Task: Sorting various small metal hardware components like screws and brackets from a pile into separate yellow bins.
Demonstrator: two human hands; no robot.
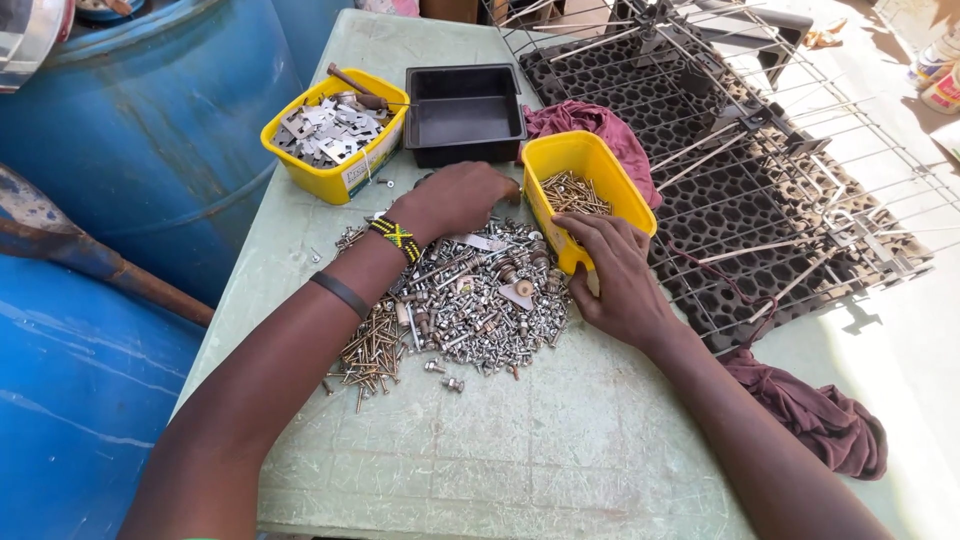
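We see a big blue barrel (pixel 150 130) on the left, right beside the pale green table (pixel 520 440). If an elbow bumps it, we think the table could shake and small bits could roll off the edge.

On the right lies a black grid mat (pixel 720 200) with a wire rack (pixel 800 130) on top. It is full of holes, so a screw that jumps there could get lost.

A dark red cloth (pixel 820 420) lies partly under the mat. Little screws could hide in its folds.

A black tray (pixel 462 112) sits at the back, next to a yellow tub of flat metal pieces (pixel 330 135).

The yellow tub of screws (pixel 585 190) leans over near the pile. Our right hand (pixel 620 280) rests against its near end, fingers bent, holding nothing that we can see. A hard push could tip it and mix the screws back in.

Our left hand (pixel 455 200) lies flat on the far edge of the pile of bolts and screws (pixel 470 300). We cannot tell if it pinches anything. The sharp tips could prick a finger.
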